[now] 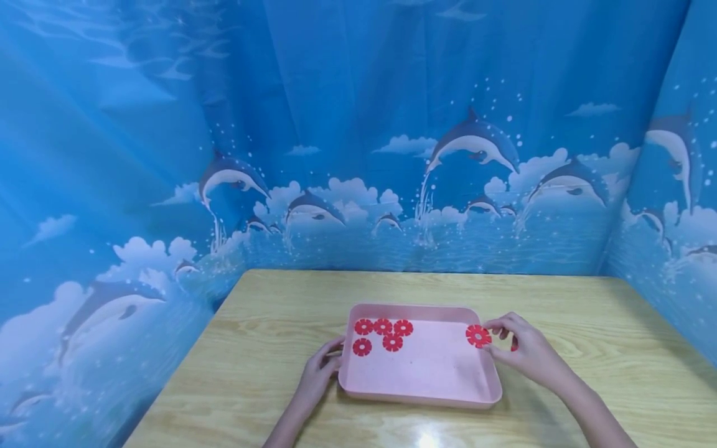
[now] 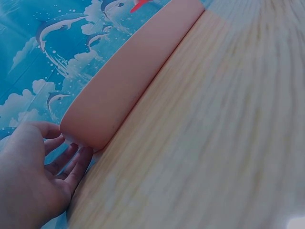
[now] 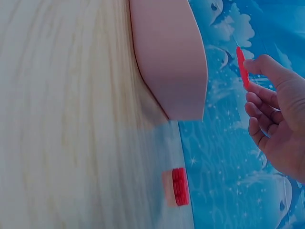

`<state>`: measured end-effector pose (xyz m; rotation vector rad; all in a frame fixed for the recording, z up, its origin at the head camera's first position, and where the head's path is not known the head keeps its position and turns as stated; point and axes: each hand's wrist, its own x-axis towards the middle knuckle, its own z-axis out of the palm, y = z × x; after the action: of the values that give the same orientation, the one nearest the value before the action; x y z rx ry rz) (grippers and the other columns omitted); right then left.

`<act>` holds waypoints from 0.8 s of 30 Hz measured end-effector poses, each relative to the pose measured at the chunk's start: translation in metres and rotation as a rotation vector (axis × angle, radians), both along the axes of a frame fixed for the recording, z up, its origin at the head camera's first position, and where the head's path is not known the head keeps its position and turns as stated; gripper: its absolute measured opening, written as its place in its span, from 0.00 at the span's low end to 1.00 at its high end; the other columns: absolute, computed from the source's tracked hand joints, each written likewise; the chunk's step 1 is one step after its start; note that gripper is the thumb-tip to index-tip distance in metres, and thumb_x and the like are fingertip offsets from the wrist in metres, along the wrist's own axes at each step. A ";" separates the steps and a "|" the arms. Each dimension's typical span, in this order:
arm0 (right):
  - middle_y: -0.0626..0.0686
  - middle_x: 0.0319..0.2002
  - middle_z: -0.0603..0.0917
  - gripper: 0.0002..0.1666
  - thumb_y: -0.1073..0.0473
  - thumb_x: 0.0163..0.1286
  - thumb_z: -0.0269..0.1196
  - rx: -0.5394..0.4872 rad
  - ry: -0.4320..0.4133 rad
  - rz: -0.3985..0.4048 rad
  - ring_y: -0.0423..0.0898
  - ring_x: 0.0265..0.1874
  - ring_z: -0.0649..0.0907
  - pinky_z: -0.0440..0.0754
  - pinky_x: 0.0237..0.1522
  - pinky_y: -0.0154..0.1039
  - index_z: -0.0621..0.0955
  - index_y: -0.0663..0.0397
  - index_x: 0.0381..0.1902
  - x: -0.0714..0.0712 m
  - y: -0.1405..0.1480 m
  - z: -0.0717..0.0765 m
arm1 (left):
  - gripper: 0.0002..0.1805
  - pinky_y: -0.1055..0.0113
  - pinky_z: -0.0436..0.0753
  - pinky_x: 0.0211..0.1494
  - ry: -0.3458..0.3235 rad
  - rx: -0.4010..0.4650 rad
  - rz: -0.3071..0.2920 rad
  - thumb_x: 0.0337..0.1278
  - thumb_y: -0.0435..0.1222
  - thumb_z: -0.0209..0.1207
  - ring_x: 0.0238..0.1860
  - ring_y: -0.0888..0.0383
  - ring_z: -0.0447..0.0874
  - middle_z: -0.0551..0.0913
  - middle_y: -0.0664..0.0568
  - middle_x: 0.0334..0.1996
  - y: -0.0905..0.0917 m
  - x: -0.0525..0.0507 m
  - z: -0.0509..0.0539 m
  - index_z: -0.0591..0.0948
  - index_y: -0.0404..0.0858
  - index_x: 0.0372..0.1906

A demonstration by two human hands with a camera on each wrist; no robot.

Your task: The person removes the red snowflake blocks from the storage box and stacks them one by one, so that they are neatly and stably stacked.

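Note:
My left hand (image 1: pixel 315 376) rests its fingers against the outer left wall of a shallow pink tray (image 1: pixel 414 398). In the left wrist view, the left hand (image 2: pixel 35 174) touches the tray's end (image 2: pixel 119 95) near its rim and base. Thumb and fingertips of my right hand (image 1: pixel 523 348) pinch a red notched disc (image 1: pixel 478 336) with a hole at its middle, above the tray's right rim. Seen edge-on, the red disc (image 3: pixel 242 67) stands apart from the tray wall (image 3: pixel 171 71). Several matching discs (image 1: pixel 393 342) lie flat in the tray's back left part.
A wood-grain table (image 1: pixel 269 317) bears the tray. To its right, a row of red pieces (image 3: pixel 180 186) sits by a small pinkish block (image 3: pixel 168 188), mostly hidden behind my right hand in the head view. A blue dolphin-print curtain (image 1: pixel 347 155) hangs around the table.

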<state>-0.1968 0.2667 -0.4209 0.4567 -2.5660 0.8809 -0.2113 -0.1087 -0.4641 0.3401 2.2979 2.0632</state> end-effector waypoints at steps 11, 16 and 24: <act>0.48 0.30 0.74 0.19 0.67 0.45 0.72 -0.012 0.072 -0.082 0.43 0.27 0.72 0.71 0.22 0.32 0.81 0.62 0.39 0.000 0.036 -0.007 | 0.24 0.65 0.80 0.44 -0.020 -0.004 0.021 0.60 0.32 0.53 0.49 0.44 0.74 0.71 0.34 0.53 -0.003 -0.015 -0.025 0.68 0.30 0.61; 0.50 0.31 0.75 0.19 0.66 0.48 0.70 -0.019 0.042 -0.115 0.42 0.28 0.72 0.71 0.22 0.31 0.80 0.63 0.40 0.001 0.049 -0.013 | 0.24 0.64 0.80 0.44 -0.004 -0.008 0.028 0.60 0.33 0.53 0.48 0.46 0.75 0.71 0.35 0.53 -0.003 -0.015 -0.030 0.68 0.30 0.61; 0.51 0.31 0.75 0.19 0.66 0.49 0.69 -0.007 0.009 -0.140 0.40 0.28 0.71 0.71 0.22 0.31 0.80 0.65 0.40 -0.001 0.061 -0.024 | 0.23 0.66 0.80 0.43 0.029 0.026 0.008 0.60 0.31 0.52 0.49 0.43 0.74 0.71 0.33 0.53 -0.004 -0.014 -0.031 0.68 0.28 0.61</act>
<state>-0.1976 0.3279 -0.4451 0.2740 -2.5499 0.8359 -0.2257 -0.1125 -0.4949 0.3644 2.2936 2.1080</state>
